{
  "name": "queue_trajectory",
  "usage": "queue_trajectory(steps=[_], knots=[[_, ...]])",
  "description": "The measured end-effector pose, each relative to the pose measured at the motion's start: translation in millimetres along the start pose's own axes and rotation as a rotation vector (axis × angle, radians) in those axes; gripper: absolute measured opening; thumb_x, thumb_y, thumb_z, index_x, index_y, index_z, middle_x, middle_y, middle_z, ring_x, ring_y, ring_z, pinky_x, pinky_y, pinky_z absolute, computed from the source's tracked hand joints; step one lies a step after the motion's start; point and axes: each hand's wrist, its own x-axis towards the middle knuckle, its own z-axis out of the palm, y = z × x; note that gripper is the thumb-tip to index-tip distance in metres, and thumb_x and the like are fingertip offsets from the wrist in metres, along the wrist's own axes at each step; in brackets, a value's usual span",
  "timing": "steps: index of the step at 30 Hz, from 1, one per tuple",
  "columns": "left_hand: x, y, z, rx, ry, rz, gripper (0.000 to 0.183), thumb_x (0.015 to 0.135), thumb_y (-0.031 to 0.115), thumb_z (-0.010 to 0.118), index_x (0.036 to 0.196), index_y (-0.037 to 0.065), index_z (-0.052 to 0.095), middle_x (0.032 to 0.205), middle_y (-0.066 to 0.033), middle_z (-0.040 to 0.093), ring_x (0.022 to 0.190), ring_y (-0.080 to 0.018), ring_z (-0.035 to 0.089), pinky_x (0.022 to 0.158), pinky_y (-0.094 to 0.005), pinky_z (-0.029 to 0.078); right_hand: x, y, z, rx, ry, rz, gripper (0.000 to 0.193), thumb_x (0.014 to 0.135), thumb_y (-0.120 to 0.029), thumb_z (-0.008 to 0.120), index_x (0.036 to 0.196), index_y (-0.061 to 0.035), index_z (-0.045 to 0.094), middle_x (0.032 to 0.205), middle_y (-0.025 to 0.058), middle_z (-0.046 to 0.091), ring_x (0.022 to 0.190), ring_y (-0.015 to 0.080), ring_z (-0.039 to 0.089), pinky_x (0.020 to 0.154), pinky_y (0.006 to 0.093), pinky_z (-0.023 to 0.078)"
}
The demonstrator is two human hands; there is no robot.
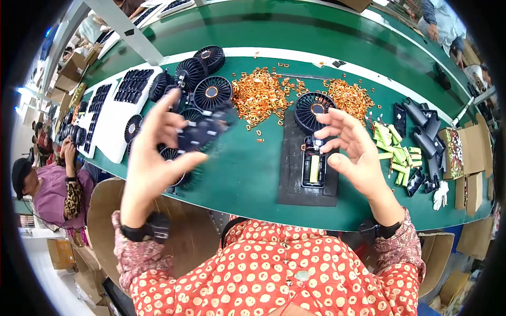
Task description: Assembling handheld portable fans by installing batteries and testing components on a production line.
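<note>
My left hand (155, 155) has its fingers and thumb apart, over a group of black fans at the left. Just beyond its fingertips is a black handheld-fan body (203, 130), smeared by motion; whether it touches the fingers is hard to see. My right hand (354, 152) is half curled with a gap between thumb and fingers, beside a black handheld fan (311, 111). This fan lies on a dark mat (291, 179), its round head away from me. Its handle is uncovered, and a light green cylindrical battery (314, 169) sits inside.
Two heaps of small orange-copper pieces (261, 97) lie at the back of the green table (247, 181). To the right are loose green batteries (400, 158), black casings (421, 124) and cardboard boxes (472, 150). White trays of black parts (133, 87) stand left. Other people work nearby.
</note>
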Motion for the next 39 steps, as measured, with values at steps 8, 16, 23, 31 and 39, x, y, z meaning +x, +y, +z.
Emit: queue_trajectory(steps=[8,16,23,31,39], knots=[[2.7,59.2,113.9,-0.277,-0.129,0.119,0.09,0.068,0.019,0.087,0.144,0.006,0.042,0.101,-0.0069,0.057,0.089,-0.0156,0.058,0.078,-0.0292,0.051,-5.2,-5.8,-0.4,0.237,0.001,0.063,0.056,0.09,-0.006,0.068,0.139,0.0007,0.042,0.134,0.0132,0.053,0.12,0.0188,0.055,0.101,0.033,0.046],[7.8,37.8,126.0,-2.048,-0.678,-0.496,0.066,0.105,0.048,0.02,0.147,-0.003,0.026,0.126,-0.0375,0.051,0.096,-0.0459,0.066,0.079,-0.0488,0.059,25.8,-5.4,-12.8,0.302,-0.133,0.024,0.068,0.085,-0.032,0.075,0.138,0.0006,0.047,0.129,0.0152,0.059,0.115,0.0205,0.059,0.098,0.0344,0.048],[-11.3,27.7,124.6,-2.062,-0.457,-0.555,0.061,0.105,0.045,0.029,0.147,0.001,0.028,0.124,-0.0343,0.053,0.078,-0.0263,0.061,0.067,-0.0329,0.058,36.2,7.4,-9.8,0.245,-0.163,-0.044,0.051,0.093,-0.016,0.066,0.137,-0.0003,0.047,0.127,0.0088,0.061,0.108,0.0127,0.059,0.091,0.0285,0.049],[-34.2,-29.1,104.3,-1.914,-0.111,-0.472,0.061,0.106,0.043,0.031,0.144,-0.004,0.034,0.125,-0.0333,0.055,0.099,-0.0338,0.067,0.078,-0.0361,0.061,5.2,12.6,-25.8,-0.916,-0.126,-0.587,0.044,0.085,0.001,0.06,0.129,0.005,0.054,0.098,0.0097,0.073,0.08,0.027,0.059,0.076,0.0353,0.049],[-30.5,-30.9,113.1,-1.84,-0.151,-0.486,0.058,0.106,0.039,0.033,0.142,-0.005,0.037,0.126,-0.0295,0.056,0.102,-0.0345,0.067,0.082,-0.0368,0.061,3.1,27.8,-10.9,-0.933,-0.155,-0.612,0.055,0.073,0.004,0.066,0.127,0.0046,0.055,0.102,0.01,0.073,0.082,0.0239,0.061,0.069,0.0318,0.053]])
